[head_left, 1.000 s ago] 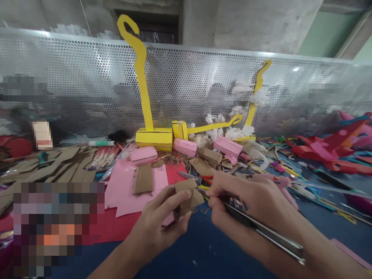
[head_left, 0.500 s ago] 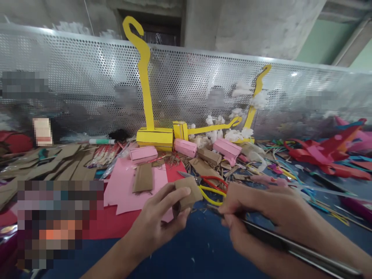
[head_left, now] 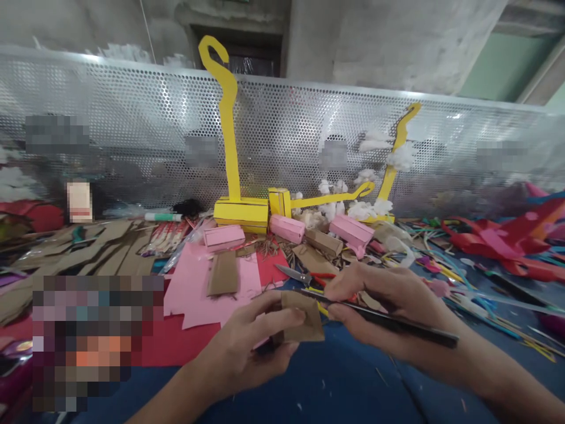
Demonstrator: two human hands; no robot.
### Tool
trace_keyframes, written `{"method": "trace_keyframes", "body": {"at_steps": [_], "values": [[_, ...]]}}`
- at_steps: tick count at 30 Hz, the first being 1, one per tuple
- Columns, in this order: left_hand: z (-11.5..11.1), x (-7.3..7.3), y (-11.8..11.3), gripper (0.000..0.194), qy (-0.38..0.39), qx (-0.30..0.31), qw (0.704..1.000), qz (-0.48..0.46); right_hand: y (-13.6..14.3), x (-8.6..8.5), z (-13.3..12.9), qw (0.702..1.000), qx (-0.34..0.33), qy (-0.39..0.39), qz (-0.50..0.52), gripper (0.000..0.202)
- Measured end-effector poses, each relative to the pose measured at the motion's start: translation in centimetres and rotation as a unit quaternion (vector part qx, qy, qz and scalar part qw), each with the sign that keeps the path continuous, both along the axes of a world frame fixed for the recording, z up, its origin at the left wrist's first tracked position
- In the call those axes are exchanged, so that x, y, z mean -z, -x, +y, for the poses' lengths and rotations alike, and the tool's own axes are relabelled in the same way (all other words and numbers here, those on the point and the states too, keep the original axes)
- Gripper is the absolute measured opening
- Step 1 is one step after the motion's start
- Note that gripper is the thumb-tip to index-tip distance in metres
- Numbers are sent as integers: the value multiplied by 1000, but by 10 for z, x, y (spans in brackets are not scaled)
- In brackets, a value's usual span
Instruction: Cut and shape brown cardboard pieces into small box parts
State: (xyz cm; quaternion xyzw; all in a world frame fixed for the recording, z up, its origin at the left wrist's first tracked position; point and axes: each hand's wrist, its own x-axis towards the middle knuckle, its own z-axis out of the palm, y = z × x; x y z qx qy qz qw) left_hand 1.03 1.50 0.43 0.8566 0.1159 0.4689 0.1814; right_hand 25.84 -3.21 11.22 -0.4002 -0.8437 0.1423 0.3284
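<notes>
Fingers of my left hand [head_left: 260,335] are closed round a small folded brown cardboard piece [head_left: 312,321], held above the blue table surface. My right hand [head_left: 384,306] grips a dark, slim tool [head_left: 399,325] like a craft knife or pen, its tip at the upper edge of the cardboard. Just behind them lie scissors [head_left: 293,274] with red and yellow handles, partly hidden by my right hand. A flat cardboard piece [head_left: 223,274] rests on pink sheets [head_left: 189,294] to the left.
Yellow paper shapes with hooked stems [head_left: 229,135] and small pink boxes [head_left: 286,228] stand before a perforated metal screen [head_left: 150,118]. Cardboard strips [head_left: 83,241] lie left, red and pink paper pieces [head_left: 507,241] right. Scraps surround the scissors.
The cardboard in my left hand has moved right and down, tilting to show a broad face. My right hand has turned the tool flatter and brought its tip to the cardboard.
</notes>
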Motion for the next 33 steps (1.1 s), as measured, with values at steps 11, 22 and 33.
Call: {"method": "trace_keyframes", "body": {"at_steps": [11,22,33], "values": [[0,0,0,67,27,-24,999,10,3,1,14,1000,-18,-1,-23,5],[3,4,2,39,214,-126,961,-123,-4,77,44,978,-49,-13,-200,36],[16,-12,-2,44,550,-79,751,-357,-51,110,65,959,160,35,-233,37]]}}
